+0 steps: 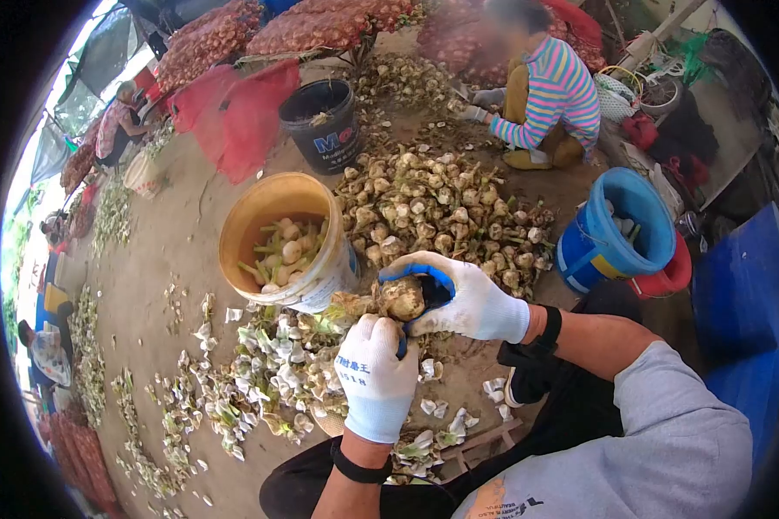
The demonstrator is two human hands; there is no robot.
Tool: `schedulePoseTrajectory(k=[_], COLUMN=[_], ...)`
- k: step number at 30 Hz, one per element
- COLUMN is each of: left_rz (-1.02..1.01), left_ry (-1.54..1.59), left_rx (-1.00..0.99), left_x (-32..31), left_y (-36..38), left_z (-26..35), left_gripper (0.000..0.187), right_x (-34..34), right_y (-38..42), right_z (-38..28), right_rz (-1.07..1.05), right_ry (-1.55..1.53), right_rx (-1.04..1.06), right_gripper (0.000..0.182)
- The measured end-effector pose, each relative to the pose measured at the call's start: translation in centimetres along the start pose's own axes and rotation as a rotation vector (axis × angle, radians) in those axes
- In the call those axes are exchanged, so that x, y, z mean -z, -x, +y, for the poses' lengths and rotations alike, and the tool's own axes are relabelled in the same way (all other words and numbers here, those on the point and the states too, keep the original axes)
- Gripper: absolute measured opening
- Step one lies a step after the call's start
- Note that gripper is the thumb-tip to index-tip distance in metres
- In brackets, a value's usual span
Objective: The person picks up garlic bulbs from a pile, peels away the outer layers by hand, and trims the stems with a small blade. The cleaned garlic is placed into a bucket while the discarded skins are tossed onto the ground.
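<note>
Both my hands wear white gloves with blue palms. My right hand (476, 301) is closed round the right side of a brownish, dirty garlic bulb (402, 299), thumb and fingers curled about it. Its dry stem and leaf end points left. My left hand (374, 372) is closed just below the bulb, fingers folded against its lower side and stem; its fingertips are partly hidden. Close behind the bulb stands a yellowed white bucket (323, 290) with peeled pale garlic bulbs (287, 253) inside. A heap of unpeeled garlic (433, 203) lies beyond my hands.
Peeled skins (268, 372) litter the ground at front left. A blue bucket (584, 246) stands right, a red basin (666, 275) beside it. Farther back are a black bucket (325, 130), a crouching person in a striped top (550, 91) and filled red net sacks (320, 26).
</note>
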State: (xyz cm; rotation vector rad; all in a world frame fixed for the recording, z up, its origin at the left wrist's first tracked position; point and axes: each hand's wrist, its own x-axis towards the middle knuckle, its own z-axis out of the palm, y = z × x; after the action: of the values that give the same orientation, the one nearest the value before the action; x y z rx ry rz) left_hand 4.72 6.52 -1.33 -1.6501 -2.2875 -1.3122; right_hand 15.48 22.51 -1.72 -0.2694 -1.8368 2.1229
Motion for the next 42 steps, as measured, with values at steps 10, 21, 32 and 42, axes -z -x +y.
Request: schedulePoseTrajectory(k=[10,21,32,42], left_rz=[0.071,0.070,0.047,0.123], left_ry=[-0.124,1.022,0.664,0.793], left_rx=[0.039,0.906,0.627,0.573], left_x=[1.7,1.6,1.4,1.0], left_y=[0.0,-0.9,-0.3,0.3], left_z=[0.7,-0.8,-1.1,-2.4], left_gripper=[0.026,0.029,0.026,0.019], right_x=[1.1,-1.1,0.8,-0.2], right_y=[-0.9,0.0,-0.2,-0.3], right_z=[-0.4,-0.2,1.6,-0.1], right_rz=[0.166,0.019,-0.092,0.009], right_ry=[-0.021,0.124,-0.544,-0.235], right_rx=[0.081,0.057,-0.323,-0.153], right_gripper=[0.071,0.073,0.061,0.057])
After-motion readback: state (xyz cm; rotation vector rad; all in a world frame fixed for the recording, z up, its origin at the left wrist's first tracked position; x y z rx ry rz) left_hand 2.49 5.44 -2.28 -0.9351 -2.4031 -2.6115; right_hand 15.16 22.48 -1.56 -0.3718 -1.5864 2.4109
